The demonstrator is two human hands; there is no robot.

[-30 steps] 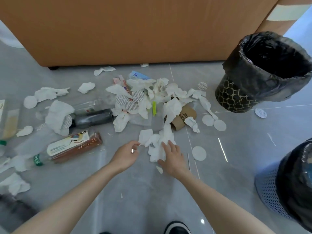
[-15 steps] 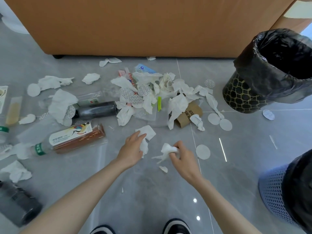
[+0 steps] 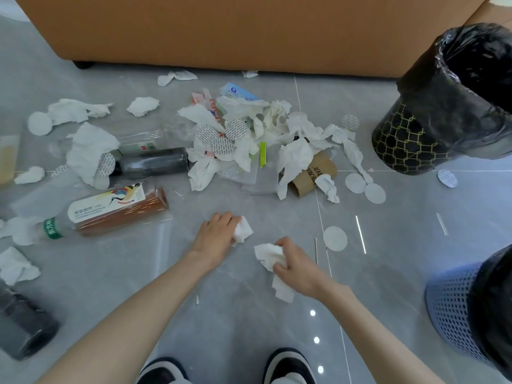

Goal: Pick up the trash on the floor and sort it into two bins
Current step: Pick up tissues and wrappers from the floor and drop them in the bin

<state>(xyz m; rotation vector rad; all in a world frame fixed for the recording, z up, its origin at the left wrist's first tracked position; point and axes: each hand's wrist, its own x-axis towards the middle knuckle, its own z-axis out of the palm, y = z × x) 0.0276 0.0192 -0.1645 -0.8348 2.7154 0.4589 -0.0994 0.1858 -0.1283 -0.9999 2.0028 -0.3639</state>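
My left hand (image 3: 215, 234) grips a crumpled white tissue (image 3: 243, 230) just above the grey floor. A larger crumpled tissue (image 3: 270, 256) is held in my right hand (image 3: 294, 264), its tail hanging down below the fist. Beyond both hands lies a heap of white tissues (image 3: 279, 126), round foil seals and wrappers. A black bin with a gold pattern and a black liner (image 3: 410, 139) stands at the far right. A blue mesh bin with a black liner (image 3: 454, 309) stands at the near right.
Bottles lie at the left: a brown tea bottle (image 3: 110, 210), a dark bottle (image 3: 155, 164) and another dark one (image 3: 22, 325) near me. A cardboard tube (image 3: 310, 176) sits by the heap. A brown wall of cardboard (image 3: 249, 31) runs along the back. My shoes (image 3: 288, 364) are below.
Both hands closed on tissues from the floor and drew back toward me. The tissues that lay flat under my fingers are now bunched in each hand.
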